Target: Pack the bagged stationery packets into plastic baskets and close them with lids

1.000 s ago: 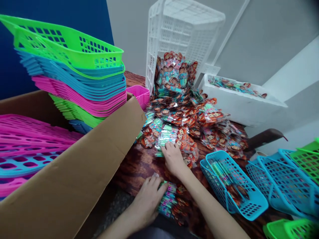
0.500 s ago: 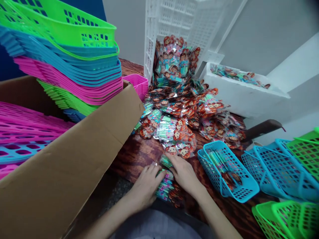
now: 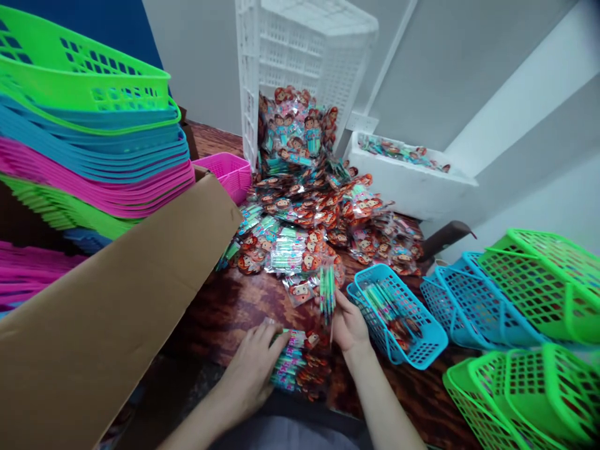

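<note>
My left hand (image 3: 255,365) lies curled over a small stack of cartoon-doll pen packets (image 3: 300,369) at the near edge of the brown table (image 3: 234,306). To its right, my right hand (image 3: 349,325) pinches one packet (image 3: 327,290) and holds it upright above the table. Just right of that hand sits a blue basket (image 3: 398,312) with several packets inside. Behind both hands spreads a big heap of the same packets (image 3: 309,212), spilling from a tipped white crate (image 3: 300,56).
A cardboard box (image 3: 122,300) at the left holds stacked green, blue and pink baskets (image 3: 94,150). More blue baskets (image 3: 469,300) and green baskets (image 3: 539,281) sit at the right. A white foam box (image 3: 412,181) with packets stands behind. A pink basket (image 3: 225,172) is near the crate.
My right hand drew back from the heap, passed by the near stack, and now lifts one packet upright. My left hand stayed on the stack. The view swung right.
</note>
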Demonstrator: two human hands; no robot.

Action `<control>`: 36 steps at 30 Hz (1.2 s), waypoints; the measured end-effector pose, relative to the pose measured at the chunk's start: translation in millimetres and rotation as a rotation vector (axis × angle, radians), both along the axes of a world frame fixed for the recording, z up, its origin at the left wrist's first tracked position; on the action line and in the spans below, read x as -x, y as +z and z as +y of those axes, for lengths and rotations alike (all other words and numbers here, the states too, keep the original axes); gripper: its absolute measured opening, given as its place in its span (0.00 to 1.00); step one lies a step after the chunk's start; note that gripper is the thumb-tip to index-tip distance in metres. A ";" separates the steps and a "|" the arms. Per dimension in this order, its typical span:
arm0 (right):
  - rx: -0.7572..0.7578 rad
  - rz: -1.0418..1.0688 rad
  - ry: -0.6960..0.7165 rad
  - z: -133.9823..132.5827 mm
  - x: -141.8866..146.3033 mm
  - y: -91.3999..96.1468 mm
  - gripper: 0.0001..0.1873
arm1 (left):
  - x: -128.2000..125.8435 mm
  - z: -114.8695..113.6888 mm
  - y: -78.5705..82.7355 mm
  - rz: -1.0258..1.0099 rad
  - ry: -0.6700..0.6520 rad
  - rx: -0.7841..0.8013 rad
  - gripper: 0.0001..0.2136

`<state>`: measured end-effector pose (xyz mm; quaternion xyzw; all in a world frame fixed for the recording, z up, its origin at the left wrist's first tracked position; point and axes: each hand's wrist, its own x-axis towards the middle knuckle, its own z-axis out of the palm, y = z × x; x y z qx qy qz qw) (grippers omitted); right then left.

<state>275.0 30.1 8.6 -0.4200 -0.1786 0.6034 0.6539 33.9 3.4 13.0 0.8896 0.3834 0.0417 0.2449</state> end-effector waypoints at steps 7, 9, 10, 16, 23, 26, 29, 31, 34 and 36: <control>0.013 -0.010 0.147 -6.2 5.8 7.1 0.15 | -0.6 -0.6 1.2 -0.015 0.002 -0.012 0.41; 0.025 0.008 0.168 -7.7 7.6 8.8 0.16 | -0.4 -0.5 -0.1 -0.007 0.003 -0.012 0.41; 0.035 0.027 0.172 -8.3 8.4 9.2 0.16 | -0.3 -0.5 -1.0 -0.003 0.001 -0.013 0.41; 0.071 0.090 0.189 -9.6 8.2 9.5 0.14 | -0.6 -0.7 -3.4 0.004 -0.003 -0.018 0.42; 0.061 0.047 0.152 -3.4 5.2 8.3 0.14 | -2.5 1.5 5.9 0.042 -0.009 0.006 0.40; 0.039 0.011 0.092 5.5 -0.5 14.7 0.13 | -2.9 2.6 10.7 0.059 -0.031 0.003 0.40; -0.011 -0.175 0.034 17.7 -6.9 30.9 0.16 | -4.0 3.4 16.2 0.076 -0.052 -0.019 0.37; -0.103 -0.450 0.007 24.4 -7.0 42.5 0.19 | -5.2 4.1 18.6 0.089 -0.065 -0.031 0.36; -0.174 -1.071 0.103 24.2 4.2 50.3 0.21 | -6.8 4.9 16.6 0.083 -0.078 -0.062 0.35; -0.145 -1.429 0.352 14.6 17.2 47.8 0.21 | -6.6 3.8 11.0 0.043 -0.086 -0.096 0.35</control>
